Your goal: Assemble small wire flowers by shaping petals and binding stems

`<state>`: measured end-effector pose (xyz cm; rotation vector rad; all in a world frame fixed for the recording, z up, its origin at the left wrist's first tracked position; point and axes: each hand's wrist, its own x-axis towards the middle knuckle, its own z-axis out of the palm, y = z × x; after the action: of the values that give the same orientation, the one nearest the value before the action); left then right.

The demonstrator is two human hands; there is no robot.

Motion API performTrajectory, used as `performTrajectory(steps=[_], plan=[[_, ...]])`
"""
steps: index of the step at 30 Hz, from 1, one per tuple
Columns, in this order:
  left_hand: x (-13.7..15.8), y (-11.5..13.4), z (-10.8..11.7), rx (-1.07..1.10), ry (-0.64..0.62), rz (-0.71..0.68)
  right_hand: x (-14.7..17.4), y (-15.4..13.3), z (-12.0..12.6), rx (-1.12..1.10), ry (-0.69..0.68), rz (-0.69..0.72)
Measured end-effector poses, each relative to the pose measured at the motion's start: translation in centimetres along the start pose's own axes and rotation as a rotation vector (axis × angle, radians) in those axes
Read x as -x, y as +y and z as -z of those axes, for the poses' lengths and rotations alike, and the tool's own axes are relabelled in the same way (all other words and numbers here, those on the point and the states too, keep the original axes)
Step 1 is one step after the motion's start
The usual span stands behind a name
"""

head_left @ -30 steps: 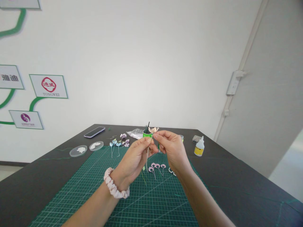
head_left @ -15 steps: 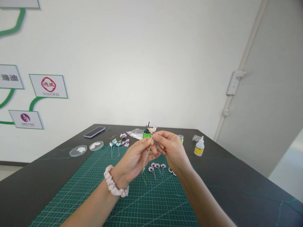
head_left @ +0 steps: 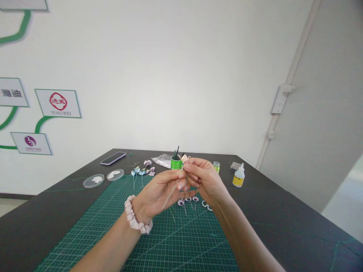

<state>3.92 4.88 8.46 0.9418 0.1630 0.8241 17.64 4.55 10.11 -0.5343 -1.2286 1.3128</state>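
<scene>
A small cream-pink craft flower (head_left: 184, 158) stands upright above my fingertips, its thin pale stem slanting down across my left palm. My left hand (head_left: 167, 187), with a pale scrunchie (head_left: 137, 215) on its wrist, pinches the stem below the bloom. Just under the petals, my right hand (head_left: 205, 177) closes thumb and forefinger on the same flower. Beneath the hands, several pink looped petals on wire stems (head_left: 188, 201) lie on the green cutting mat (head_left: 176, 245). White rings (head_left: 204, 204) lie beside my right wrist.
Behind the hands is a green can (head_left: 176, 163) holding dark tools. Blue wired flowers (head_left: 137, 172) and purple ones (head_left: 150, 171) lie left, near two clear dishes (head_left: 90, 182) with white pieces and a phone (head_left: 113, 158). A glue bottle (head_left: 238, 177) and small jar (head_left: 216, 166) stand right.
The flower has turned and tilted between my fingers, and its bloom sits slightly lower and to the right. Its stem's lower end has swung left. Both hands keep their pinch.
</scene>
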Motion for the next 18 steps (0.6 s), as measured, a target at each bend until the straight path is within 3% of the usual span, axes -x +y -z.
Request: performTrajectory(steps=[7,18], plan=[[0.04,0.17,-0.42,0.012,0.023,-0.027,-0.06,0.02,-0.01,0.027,0.014,0.035],[0.35,0.22,-0.18,0.131,-0.041,0.03,0.12,-0.12,-0.07,0.037,-0.003,0.009]])
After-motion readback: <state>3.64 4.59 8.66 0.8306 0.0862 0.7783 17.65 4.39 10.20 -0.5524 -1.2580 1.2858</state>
